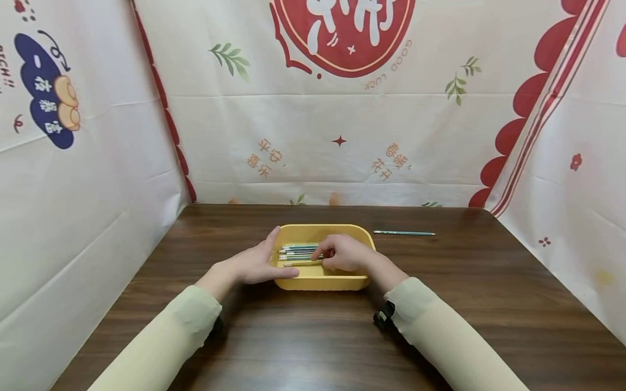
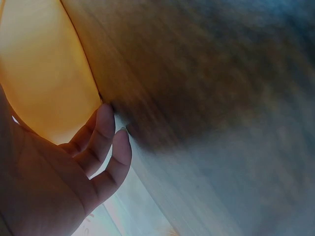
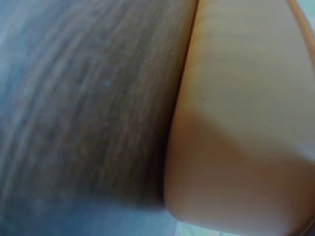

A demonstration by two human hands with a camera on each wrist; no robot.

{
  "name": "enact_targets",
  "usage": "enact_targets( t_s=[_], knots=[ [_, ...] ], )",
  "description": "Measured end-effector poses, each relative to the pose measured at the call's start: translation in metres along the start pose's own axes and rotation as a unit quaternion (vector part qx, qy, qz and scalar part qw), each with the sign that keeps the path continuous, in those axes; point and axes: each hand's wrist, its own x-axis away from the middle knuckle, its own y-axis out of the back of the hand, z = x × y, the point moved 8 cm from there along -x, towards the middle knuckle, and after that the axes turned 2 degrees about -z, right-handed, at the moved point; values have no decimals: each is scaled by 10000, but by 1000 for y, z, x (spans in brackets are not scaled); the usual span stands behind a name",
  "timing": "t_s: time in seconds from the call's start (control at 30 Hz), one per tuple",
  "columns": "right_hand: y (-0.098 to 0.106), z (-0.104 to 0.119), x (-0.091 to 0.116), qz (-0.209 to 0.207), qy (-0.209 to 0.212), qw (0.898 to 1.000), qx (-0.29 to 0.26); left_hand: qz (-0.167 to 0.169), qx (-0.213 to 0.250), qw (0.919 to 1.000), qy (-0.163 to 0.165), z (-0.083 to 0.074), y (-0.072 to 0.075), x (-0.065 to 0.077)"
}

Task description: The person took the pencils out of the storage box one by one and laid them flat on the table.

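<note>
A yellow plastic bin (image 1: 318, 284) stands on the table, with several pencils (image 1: 298, 251) lying side by side inside, mostly green or teal. My left hand (image 1: 248, 265) holds the bin's left end, its thumb over the rim. In the left wrist view, bent fingers (image 2: 104, 123) lie along the outer wall of the bin (image 2: 44, 69). Reaching over the right end, my right hand (image 1: 348, 253) pinches a yellow pencil (image 1: 297, 264) nearest the front. The right wrist view has only the bin's outer side (image 3: 231, 88) and tabletop; that hand is out of sight there.
A single teal pencil (image 1: 404, 233) lies on the dark wooden table (image 1: 303, 336), behind and to the right of the bin. Printed white cloth (image 1: 313, 125) hangs at the back and both sides of the table.
</note>
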Motion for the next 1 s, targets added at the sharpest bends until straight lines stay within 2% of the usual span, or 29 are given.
enact_targets(
  t_s=[0.23, 0.4, 0.6, 0.8, 1.0],
  knots=[
    [1, -2, 2, -42, 82, 10000, 30, 76, -3, 10000, 61, -3, -1, -2],
    [1, -3, 3, -44, -11, 10000, -36, 89, -22, 9999, 43, -5, -1, -3],
    [-2, -2, 0, 18, -20, 10000, -84, 93, -41, 9998, 154, -1, 0, -1],
    [-3, -3, -1, 58, -182, 9997, -136, 61, -26, 9999, 102, 0, 1, -1],
    [-2, -3, -2, 48, -129, 9999, -98, 41, -39, 9999, 119, 1, 2, -2]
  ],
)
